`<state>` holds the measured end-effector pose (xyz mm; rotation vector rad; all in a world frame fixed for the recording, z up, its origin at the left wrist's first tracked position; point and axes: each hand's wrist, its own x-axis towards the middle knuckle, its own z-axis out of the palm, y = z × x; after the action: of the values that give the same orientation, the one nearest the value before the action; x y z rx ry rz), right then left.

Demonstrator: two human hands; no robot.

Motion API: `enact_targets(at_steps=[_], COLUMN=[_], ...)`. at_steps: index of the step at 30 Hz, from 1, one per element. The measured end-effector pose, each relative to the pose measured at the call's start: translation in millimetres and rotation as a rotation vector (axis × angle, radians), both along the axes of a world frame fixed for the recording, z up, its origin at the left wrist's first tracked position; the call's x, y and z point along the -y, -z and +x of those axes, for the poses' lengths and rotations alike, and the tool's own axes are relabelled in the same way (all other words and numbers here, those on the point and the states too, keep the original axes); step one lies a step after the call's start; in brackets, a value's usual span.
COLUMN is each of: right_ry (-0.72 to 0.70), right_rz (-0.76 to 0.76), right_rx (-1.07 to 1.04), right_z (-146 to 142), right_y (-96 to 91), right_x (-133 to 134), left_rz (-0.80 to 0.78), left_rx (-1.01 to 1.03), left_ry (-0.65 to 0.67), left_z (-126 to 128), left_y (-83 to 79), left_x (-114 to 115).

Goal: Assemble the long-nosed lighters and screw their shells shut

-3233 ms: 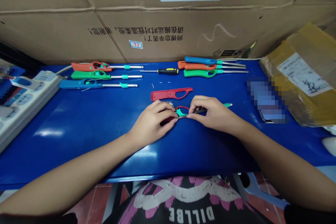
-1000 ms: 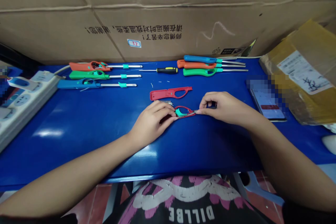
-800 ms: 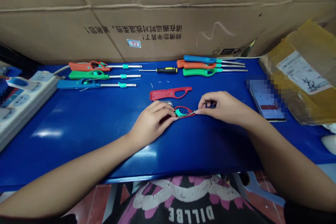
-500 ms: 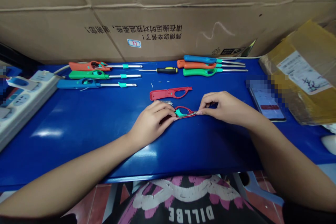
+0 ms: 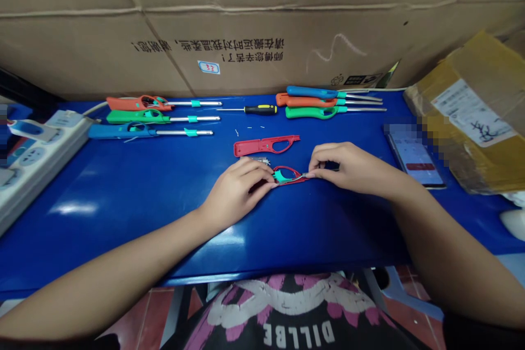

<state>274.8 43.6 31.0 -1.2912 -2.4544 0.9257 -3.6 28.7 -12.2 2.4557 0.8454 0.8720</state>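
The red cover (image 5: 248,147) lies on the table (image 5: 135,229) with its hollow side up. Just in front of it, nearer the person, is the matching shell (image 5: 301,179), its inside open to view and its green trigger (image 5: 280,176) in place.

The left hand (image 5: 241,186), in front of the cover's left end, holds the shell in a narrow grip, thumb and fingers closed on its handle end and hiding much of it. The right hand (image 5: 338,161), to the right of the cover and a little in front, pinches the end of what looks like a thin wire (image 5: 304,175) at the shell's tip; something dark shows under its fingers, too covered to name.

Close in front of the cover sits a small metal part (image 5: 262,161), partly behind the left hand. Beyond the cover lie small screws (image 5: 237,133), then a screwdriver (image 5: 261,110).

The step in hand looks like handling the wire at the shell's tip. The next move calls for a steady left hold and a fine, light right-hand pinch, so that the trigger stays seated.
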Motion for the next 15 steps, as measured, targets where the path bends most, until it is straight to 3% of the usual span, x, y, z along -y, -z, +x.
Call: enact_targets(at_steps=[9, 15], right_ry=[-0.045, 0.091], right_rz=[0.009, 0.007], right_rx=[-0.008, 0.104], right_z=[-0.6, -5.2], right_y=[2.6, 2.3], right_x=[-0.4, 2.4], left_rz=[0.003, 0.011], left_rx=[0.014, 0.005], left_ry=[-0.002, -0.002], left_z=[0.3, 0.5], left_y=[0.7, -0.4], left_x=[-0.3, -0.4])
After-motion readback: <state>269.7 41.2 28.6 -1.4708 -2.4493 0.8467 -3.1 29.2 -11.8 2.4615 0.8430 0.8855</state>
